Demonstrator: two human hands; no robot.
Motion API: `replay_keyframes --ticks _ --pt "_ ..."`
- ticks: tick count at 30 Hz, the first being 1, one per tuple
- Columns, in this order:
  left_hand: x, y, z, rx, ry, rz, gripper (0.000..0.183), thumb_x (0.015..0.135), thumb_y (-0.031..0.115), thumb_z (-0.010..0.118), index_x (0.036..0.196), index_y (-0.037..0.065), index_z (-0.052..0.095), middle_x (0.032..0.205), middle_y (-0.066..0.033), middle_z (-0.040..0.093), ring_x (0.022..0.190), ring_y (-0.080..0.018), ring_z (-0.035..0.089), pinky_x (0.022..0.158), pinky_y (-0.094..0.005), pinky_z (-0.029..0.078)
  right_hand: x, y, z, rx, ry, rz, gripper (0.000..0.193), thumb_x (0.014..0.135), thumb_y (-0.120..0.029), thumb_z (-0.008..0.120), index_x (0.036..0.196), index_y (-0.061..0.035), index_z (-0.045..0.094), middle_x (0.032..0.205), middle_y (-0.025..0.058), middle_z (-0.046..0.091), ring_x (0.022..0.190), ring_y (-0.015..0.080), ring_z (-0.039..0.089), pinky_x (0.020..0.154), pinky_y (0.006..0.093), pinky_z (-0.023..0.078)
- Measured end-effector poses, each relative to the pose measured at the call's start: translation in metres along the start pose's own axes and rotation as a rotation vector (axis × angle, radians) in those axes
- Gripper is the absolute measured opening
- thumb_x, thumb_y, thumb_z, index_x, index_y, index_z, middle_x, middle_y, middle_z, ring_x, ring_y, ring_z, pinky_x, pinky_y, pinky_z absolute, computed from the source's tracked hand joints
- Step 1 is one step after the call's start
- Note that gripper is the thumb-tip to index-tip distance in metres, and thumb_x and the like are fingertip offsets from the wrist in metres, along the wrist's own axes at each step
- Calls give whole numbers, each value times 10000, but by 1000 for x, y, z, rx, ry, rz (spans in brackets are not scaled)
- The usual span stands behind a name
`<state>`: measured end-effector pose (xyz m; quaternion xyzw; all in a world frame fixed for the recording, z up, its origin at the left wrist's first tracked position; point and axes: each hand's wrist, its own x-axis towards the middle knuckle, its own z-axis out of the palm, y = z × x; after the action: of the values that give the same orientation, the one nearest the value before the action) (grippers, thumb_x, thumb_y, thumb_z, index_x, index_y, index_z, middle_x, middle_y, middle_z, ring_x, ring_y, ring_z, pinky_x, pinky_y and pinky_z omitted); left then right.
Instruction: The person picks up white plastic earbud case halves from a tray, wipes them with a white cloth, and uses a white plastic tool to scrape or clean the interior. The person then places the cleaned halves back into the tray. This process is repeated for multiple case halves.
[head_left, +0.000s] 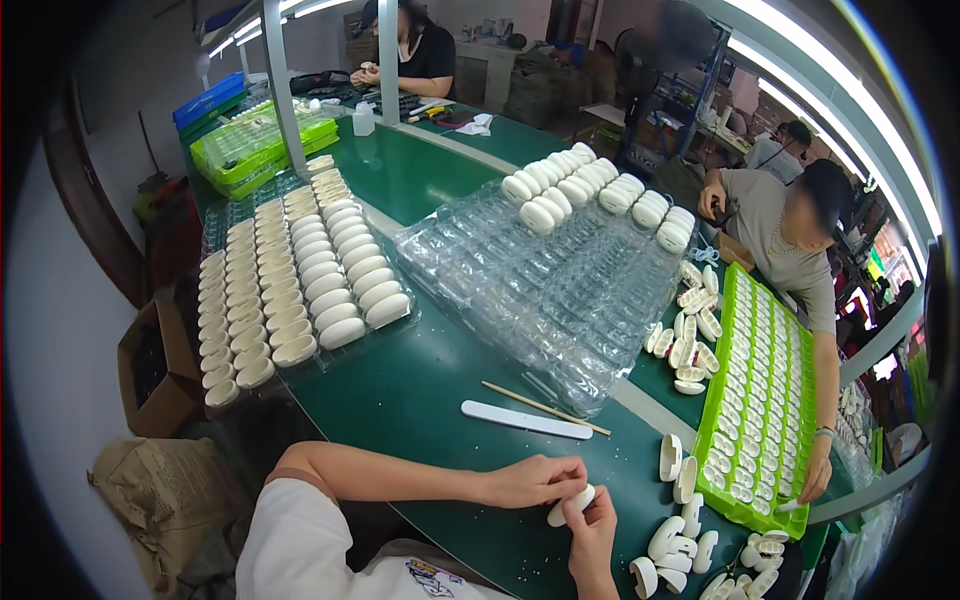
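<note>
Near the front edge of the green table, my two hands meet around a small white oval plastic case [562, 513]. My left hand [535, 480] comes in from the left, its fingers bent against the top of the case. From below, my right hand [594, 527] grips the same piece, thumb and fingers closed on it. Fingers cover much of the case, so I cannot tell whether it is one shell or two joined. Just beyond my hands lie a white flat file stick [526, 420] and a thin wooden stick [545, 408].
Loose white shells [668, 540] lie right of my hands, beside a green tray [750, 400] of small parts. A clear blister tray [540, 290] holds several white cases [545, 215]. White shells fill the left tray [405, 318]. A co-worker [790, 220] reaches over the green tray; another person [420, 60] sits far back.
</note>
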<state>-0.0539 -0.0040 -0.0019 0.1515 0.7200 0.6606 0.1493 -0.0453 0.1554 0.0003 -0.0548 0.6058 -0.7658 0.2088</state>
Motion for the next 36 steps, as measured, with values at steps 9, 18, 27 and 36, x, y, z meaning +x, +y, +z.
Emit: replay_keyframes --ticks 9,18,27,36 --pt "13 -3 -21 -2 157 149 202 866 201 463 872 23 558 726 -32 556 588 -66 518 476 -205 427 8 -16 -1 20 53 -201 174 787 -62 570 911 -56 449 832 -9 490 764 55 472 687 207 393" --pt "-42 40 -70 193 635 206 89 805 106 568 838 31 603 649 2 565 599 -45 514 538 -174 412 34 -45 13 13 -102 -309 174 776 -94 607 875 -68 467 807 -24 514 757 40 466 697 195 370" --pt "-96 69 -235 534 844 133 228 843 220 521 754 22 591 624 7 564 591 -31 507 519 -167 382 159 -56 116 99 -118 -377 210 774 -154 612 903 -55 480 810 -11 507 760 64 465 699 215 370" --pt "-31 42 -476 1062 841 -64 238 770 211 560 921 33 606 850 -126 616 774 -230 594 718 -318 462 375 -54 266 -87 -125 -320 233 756 -143 613 906 -24 480 815 30 519 734 85 480 640 228 399"
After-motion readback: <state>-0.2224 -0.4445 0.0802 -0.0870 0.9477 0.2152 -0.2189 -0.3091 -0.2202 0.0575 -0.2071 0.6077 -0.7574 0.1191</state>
